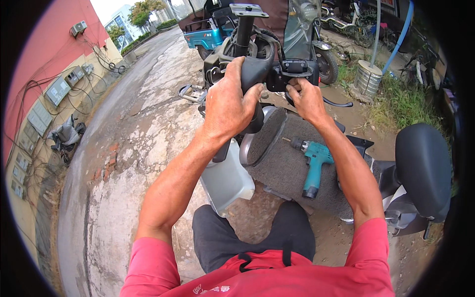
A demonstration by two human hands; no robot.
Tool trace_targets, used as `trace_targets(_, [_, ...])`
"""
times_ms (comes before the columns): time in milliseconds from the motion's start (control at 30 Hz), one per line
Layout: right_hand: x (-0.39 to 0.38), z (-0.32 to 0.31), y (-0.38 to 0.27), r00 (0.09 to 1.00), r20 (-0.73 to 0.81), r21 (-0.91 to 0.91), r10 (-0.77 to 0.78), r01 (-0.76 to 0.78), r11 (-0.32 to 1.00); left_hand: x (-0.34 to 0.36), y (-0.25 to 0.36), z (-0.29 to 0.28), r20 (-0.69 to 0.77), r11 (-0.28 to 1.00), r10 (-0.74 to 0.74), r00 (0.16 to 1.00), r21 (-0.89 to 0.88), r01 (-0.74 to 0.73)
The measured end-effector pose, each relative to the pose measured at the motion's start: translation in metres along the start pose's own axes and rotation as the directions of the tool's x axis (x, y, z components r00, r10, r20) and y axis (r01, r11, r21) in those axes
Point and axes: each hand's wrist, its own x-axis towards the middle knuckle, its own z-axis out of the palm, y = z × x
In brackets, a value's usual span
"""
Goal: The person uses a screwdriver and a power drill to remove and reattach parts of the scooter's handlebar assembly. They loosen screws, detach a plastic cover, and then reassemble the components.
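Observation:
My left hand (232,101) is wrapped round a black plastic housing (255,69) on the upright steering column of a scooter, below a metal plate (247,11) on a black post. My right hand (304,99) is closed at the lower edge of a black boxy part (295,68) with cables behind it; what its fingertips hold is hidden. A teal cordless drill (314,168) lies on the grey-matted footboard (274,175), below my right hand. A translucent white plastic panel (222,183) leans beside the footboard, under my left arm.
A black seat (423,168) stands at right. Behind are a blue cargo tricycle (203,39), a metal bucket with poles (367,81) and weeds (405,106). At left, a pink wall (39,39) carries meter boxes and wires, with a dark bundle (67,138) beside the cracked pavement (114,183).

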Motion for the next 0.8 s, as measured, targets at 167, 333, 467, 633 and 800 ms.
trace_targets(167, [0.004,0.001,-0.012,1.0,-0.022,-0.031,-0.019,0.018,0.999,0.003,0.006,0.003,-0.049,0.995,-0.055,0.997,-0.09,0.05])
trace_targets(333, [0.021,-0.013,-0.001,1.0,-0.028,-0.082,-0.002,-0.001,0.997,0.017,0.02,0.015,-0.012,1.0,-0.015,1.0,-0.019,0.015])
trace_targets(467, [0.029,-0.008,0.005,1.0,-0.008,-0.077,-0.013,0.013,0.997,0.007,0.021,0.025,-0.093,0.997,0.078,0.993,-0.011,-0.08])
trace_targets(633, [0.018,0.001,0.001,1.0,0.027,-0.069,-0.011,0.012,0.998,-0.01,0.008,0.016,-0.176,0.992,0.108,0.979,-0.042,-0.117])
trace_targets(800, [0.011,-0.007,-0.013,0.991,0.112,-0.087,0.074,-0.064,0.994,-0.033,-0.008,0.003,-0.175,0.995,0.058,0.983,-0.067,-0.071])
